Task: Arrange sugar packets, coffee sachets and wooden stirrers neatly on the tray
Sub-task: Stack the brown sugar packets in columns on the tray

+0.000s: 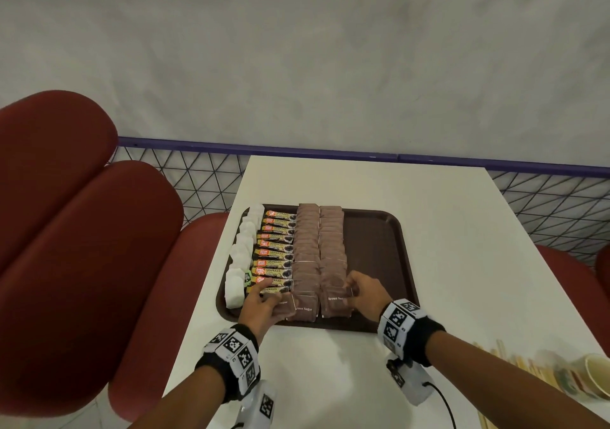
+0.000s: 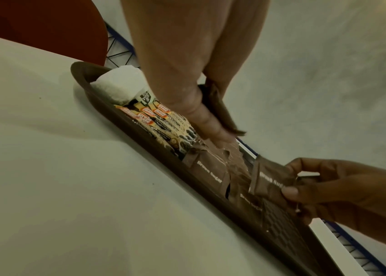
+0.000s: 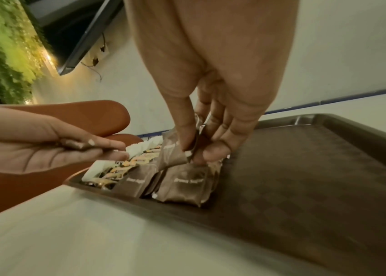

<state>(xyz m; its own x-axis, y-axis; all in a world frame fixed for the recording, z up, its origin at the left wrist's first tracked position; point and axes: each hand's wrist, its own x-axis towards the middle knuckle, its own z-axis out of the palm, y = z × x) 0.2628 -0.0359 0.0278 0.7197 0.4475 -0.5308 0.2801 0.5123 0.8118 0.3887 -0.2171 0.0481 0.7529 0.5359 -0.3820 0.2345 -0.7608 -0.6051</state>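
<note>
While each hand pinched a flat brown packet, left hand (image 1: 260,306) with packet (image 2: 220,110), right hand (image 1: 364,291) with sachet (image 3: 173,151), glossy rows filled the textured rectangular tray (image 1: 373,247).

A white table (image 1: 396,204) carried a dark brown tray (image 1: 373,247) near its front left edge. At the table's near right corner lay a spread of wooden stirrers (image 1: 515,362) beside a tipped paper cup (image 1: 594,372) (both blurred).
</note>
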